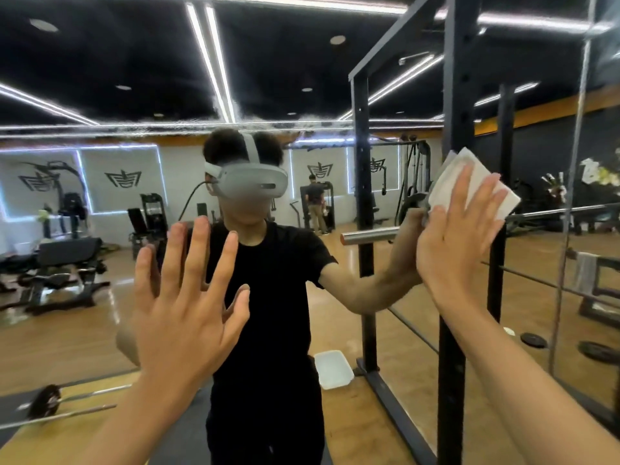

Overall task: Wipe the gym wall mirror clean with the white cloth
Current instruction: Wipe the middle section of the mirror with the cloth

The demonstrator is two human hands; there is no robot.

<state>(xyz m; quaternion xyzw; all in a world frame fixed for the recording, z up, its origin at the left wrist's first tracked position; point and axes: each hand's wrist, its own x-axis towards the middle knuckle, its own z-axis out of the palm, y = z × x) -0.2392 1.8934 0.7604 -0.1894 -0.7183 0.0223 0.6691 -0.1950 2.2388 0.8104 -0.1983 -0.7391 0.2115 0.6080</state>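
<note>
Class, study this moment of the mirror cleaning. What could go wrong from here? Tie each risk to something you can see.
1. The bare left hand appears spread flat on the mirror; it may leave fresh prints.
2. The right hand presses the white cloth with straight fingers and does not grip it, so the cloth could slip down.
3. The black rack upright stands close by; a wide sweep might knock the hand against it.

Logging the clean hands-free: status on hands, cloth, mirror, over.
Left hand flat, fingers spread, at gym wall mirror. Right hand flat, pressing folded white cloth on it. Black metal rack upright stands close beside cloth.
</note>
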